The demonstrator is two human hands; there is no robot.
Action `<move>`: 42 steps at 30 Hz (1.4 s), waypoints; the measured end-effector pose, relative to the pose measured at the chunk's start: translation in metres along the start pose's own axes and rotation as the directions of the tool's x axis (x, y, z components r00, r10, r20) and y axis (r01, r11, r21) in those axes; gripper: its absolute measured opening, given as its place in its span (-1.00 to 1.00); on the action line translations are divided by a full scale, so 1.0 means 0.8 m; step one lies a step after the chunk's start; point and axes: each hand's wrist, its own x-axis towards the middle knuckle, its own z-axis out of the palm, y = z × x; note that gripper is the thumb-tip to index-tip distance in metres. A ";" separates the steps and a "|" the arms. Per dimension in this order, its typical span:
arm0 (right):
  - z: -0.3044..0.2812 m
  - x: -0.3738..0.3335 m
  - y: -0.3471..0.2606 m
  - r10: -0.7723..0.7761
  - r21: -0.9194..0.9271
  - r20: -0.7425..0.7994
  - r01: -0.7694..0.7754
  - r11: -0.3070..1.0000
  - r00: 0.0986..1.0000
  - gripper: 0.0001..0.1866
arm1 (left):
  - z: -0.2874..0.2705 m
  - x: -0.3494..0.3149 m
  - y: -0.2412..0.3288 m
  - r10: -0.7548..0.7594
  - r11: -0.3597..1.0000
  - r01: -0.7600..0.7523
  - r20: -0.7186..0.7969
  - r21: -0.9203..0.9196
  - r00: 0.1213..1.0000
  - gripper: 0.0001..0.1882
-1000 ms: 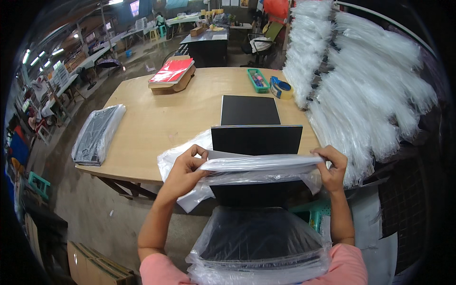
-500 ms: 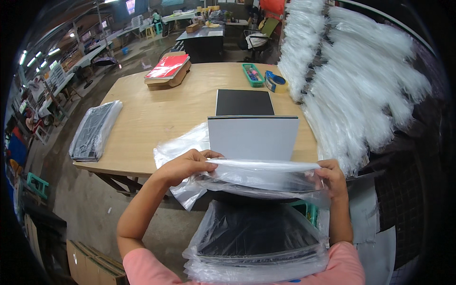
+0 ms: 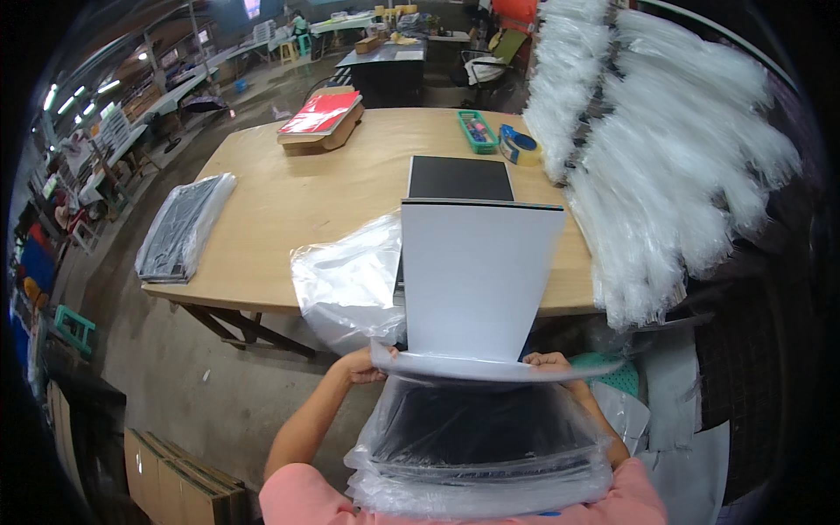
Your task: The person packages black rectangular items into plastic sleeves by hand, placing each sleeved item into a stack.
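My left hand [image 3: 363, 365] and my right hand [image 3: 553, 360] grip the two sides of a clear plastic bag [image 3: 459, 366], fingers closed on the film. Between them the near end of a white flat panel [image 3: 479, 276] meets the bag's mouth; how far in it reaches, I cannot tell. The panel's dark far edge lies over a black panel [image 3: 461, 178] on the table. A loose clear plastic sheet or bag [image 3: 346, 280] hangs over the table's front edge beside it. Close to my body rests a stack of black panels in clear plastic [image 3: 477, 429].
On the wooden table [image 3: 289, 197] are plastic-wrapped dark panels [image 3: 182, 229] at left, a red-topped pile [image 3: 322, 114], a green basket [image 3: 478, 133] and a tape roll [image 3: 521, 147]. Heaped clear plastic bags [image 3: 665, 157] stand at right. Flat cardboard [image 3: 179, 477] leans at lower left.
Both hands have come down toward my body and closer together with the plastic bag. More of the white panel now shows, its near end at the bag's mouth.
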 end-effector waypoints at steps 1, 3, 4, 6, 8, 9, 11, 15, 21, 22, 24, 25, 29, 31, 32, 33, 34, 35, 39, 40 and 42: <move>0.000 0.001 0.004 0.017 -0.047 -0.020 -0.018 0.999 1.000 -0.88 | -0.006 0.012 -0.017 0.034 0.998 -0.032 -0.039 0.054 0.999 -0.80; 0.004 0.007 0.018 0.008 -0.086 -0.046 -0.012 0.996 0.999 -0.90 | -0.050 0.038 -0.064 0.045 0.987 -0.020 -0.152 0.161 0.987 -0.75; 0.010 0.002 0.026 -0.248 -0.256 -0.063 0.224 0.940 0.967 -0.91 | -0.050 0.041 -0.068 0.087 0.971 -0.033 -0.223 0.235 0.971 -0.70; 0.029 -0.002 0.034 -0.695 -0.538 0.061 0.610 0.582 0.716 -0.94 | -0.060 0.026 -0.076 0.209 0.878 0.026 -0.431 0.478 0.878 -0.64; -0.013 0.023 0.054 -0.301 -0.457 -0.080 0.234 0.858 0.950 -0.87 | -0.100 0.002 -0.085 0.408 0.640 0.231 -0.579 0.732 0.706 -0.64; -0.029 0.048 0.069 -0.066 -0.392 -0.110 0.018 0.920 0.992 -0.83 | -0.152 -0.014 -0.102 0.581 0.596 0.271 -0.639 0.756 0.505 -0.65; -0.053 0.053 0.106 -0.073 -0.485 -0.313 -0.093 0.869 0.947 -0.74 | -0.113 -0.048 -0.026 0.776 0.630 0.120 -0.614 0.767 -0.145 -0.73; -0.047 0.061 0.083 -0.358 -0.908 -0.254 -0.094 0.408 0.899 -0.62 | -0.056 -0.113 0.104 0.864 0.328 -0.187 -0.374 0.926 -0.336 -0.79; 0.065 0.045 -0.168 0.041 -0.988 0.108 0.103 0.112 0.993 -0.65 | -0.056 -0.094 0.181 0.990 0.124 0.436 -0.138 0.891 0.000 -0.73; 0.089 0.039 -0.201 -0.073 -0.976 0.213 0.215 0.023 0.974 -0.68 | -0.047 -0.091 0.190 0.997 0.074 0.350 -0.058 0.934 -0.056 -0.73; 0.155 0.043 -0.267 -0.146 -0.942 0.312 0.326 0.080 0.939 -0.74 | -0.038 -0.088 0.198 0.982 -0.042 0.193 0.076 0.980 -0.171 -0.71; 0.193 0.055 -0.290 -0.192 -0.906 0.367 0.397 0.151 0.910 -0.75 | -0.037 -0.083 0.202 0.975 0.073 -0.087 -0.089 0.994 -0.204 -0.80; 0.300 0.167 -0.308 -0.333 -0.653 0.594 0.681 0.331 0.732 -0.66 | -0.004 -0.088 0.222 0.923 0.367 -0.472 -0.376 0.801 0.078 -0.90; 0.342 0.247 -0.283 -0.497 -0.571 0.598 0.770 0.285 0.628 -0.61 | -0.013 -0.076 0.216 0.949 0.265 -0.509 -0.314 0.819 -0.011 -0.90; 0.357 0.288 -0.257 -0.627 -0.619 0.531 0.766 0.171 0.570 -0.65 | -0.015 -0.066 0.216 0.959 0.211 -0.529 -0.278 0.822 -0.050 -0.89; 0.366 0.317 -0.241 -0.738 -0.674 0.466 0.737 0.061 0.488 -0.69 | -0.009 -0.058 0.216 0.963 0.158 -0.552 -0.252 0.819 -0.098 -0.85; 0.375 0.326 -0.244 -0.643 -0.699 0.439 0.688 0.196 0.628 -0.73 | -0.014 -0.060 0.213 0.960 0.180 -0.538 -0.267 0.824 -0.087 -0.84; 0.381 0.336 -0.250 -0.525 -0.722 0.406 0.614 0.319 0.749 -0.78 | -0.019 -0.061 0.211 0.957 0.200 -0.524 -0.279 0.828 -0.076 -0.82; 0.391 0.345 -0.244 -0.664 -0.652 0.274 0.642 0.404 0.696 -0.92 | -0.038 -0.059 0.206 0.959 0.033 -0.587 -0.191 0.809 -0.210 -0.85; 0.389 0.344 -0.241 -0.702 -0.650 0.245 0.651 0.393 0.669 -0.92 | -0.029 -0.058 0.209 0.965 -0.010 -0.713 -0.179 0.701 -0.190 -0.82; 0.392 0.347 -0.235 -0.724 -0.647 0.208 0.648 0.402 0.657 -0.93 | -0.012 -0.057 0.216 0.976 0.021 -0.832 -0.194 0.554 -0.104 -0.68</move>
